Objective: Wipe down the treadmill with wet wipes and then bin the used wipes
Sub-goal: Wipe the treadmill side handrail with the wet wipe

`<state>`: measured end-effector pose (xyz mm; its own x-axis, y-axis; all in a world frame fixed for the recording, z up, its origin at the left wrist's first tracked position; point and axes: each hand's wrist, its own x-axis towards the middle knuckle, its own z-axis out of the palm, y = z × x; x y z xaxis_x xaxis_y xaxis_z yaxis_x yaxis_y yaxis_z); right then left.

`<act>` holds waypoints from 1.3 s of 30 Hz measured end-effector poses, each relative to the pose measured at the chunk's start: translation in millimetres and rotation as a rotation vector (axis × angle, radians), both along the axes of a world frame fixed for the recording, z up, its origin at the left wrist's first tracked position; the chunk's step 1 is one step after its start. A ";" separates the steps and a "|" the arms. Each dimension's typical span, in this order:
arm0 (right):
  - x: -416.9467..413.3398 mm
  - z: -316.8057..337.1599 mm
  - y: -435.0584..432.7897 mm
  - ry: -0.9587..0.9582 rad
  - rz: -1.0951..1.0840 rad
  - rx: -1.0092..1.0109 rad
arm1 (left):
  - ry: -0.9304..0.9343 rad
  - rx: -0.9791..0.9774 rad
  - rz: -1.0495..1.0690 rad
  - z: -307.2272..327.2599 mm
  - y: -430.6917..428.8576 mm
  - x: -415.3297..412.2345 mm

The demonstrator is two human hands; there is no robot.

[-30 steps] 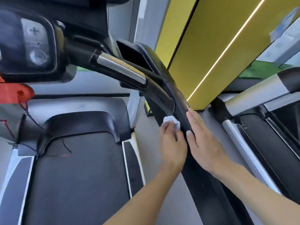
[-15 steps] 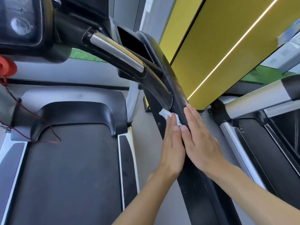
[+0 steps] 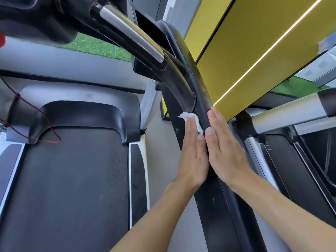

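A black treadmill upright (image 3: 211,197) slants from lower right up to the console. My left hand (image 3: 193,153) lies flat with straight fingers on its left face and presses a small white wet wipe (image 3: 193,119) against it, just below where the black and chrome handrail (image 3: 138,39) joins. My right hand (image 3: 224,146) rests flat with straight fingers on the upright's right side, thumb touching the left hand's fingers. Most of the wipe is hidden under my left fingers.
The treadmill's dark belt (image 3: 72,188) and black motor cover (image 3: 81,113) lie to the left, with a red safety cord (image 3: 45,124) across the cover. A second treadmill with a silver handrail (image 3: 283,113) stands on the right. A yellow wall panel (image 3: 254,42) rises behind.
My left hand has gone from cupped over the wipe to flat and has slid up the upright toward the handrail joint. My right hand has stayed on the right side.
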<state>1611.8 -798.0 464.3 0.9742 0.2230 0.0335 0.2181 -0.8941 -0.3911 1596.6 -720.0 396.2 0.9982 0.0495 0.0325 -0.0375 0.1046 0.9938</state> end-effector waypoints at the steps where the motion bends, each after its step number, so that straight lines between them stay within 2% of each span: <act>1: -0.3 0.0 -0.2 0.002 0.002 -0.010 | 0.040 -0.012 0.000 -6.9 0.5 0.3; 4: -1.1 0.8 -0.5 -0.006 0.010 -0.039 | 0.224 -0.046 -0.038 -18.4 3.6 -8.1; 9: -1.2 0.3 -0.3 -0.015 0.013 -0.047 | 0.074 -0.007 -0.016 -6.7 -0.3 0.5; 13: -0.7 0.1 -0.6 -0.013 0.013 -0.064 | 0.255 -0.023 -0.015 -22.9 7.9 14.8; 18: -0.5 1.7 1.1 -0.005 0.014 -0.050 | 0.200 -0.034 -0.098 -17.7 -3.7 -32.2; 24: -2.1 4.3 2.9 0.021 -0.002 -0.041 | 0.283 -0.044 -0.038 -32.4 5.4 3.3; 28: -1.9 2.0 0.3 0.010 0.006 -0.022 | 0.235 -0.073 -0.065 -28.7 -8.0 -36.3; 34: -9.5 9.4 -1.1 0.064 -0.006 0.079 | 0.181 -0.065 0.019 -1.2 10.1 6.5; 36: -28.7 9.8 -9.6 0.092 0.005 0.055 | 0.124 -0.083 -0.013 6.5 8.7 -9.0; 39: -47.5 1.7 -20.8 0.012 0.066 -0.033 | 0.011 -0.005 -0.022 4.6 -1.4 -33.2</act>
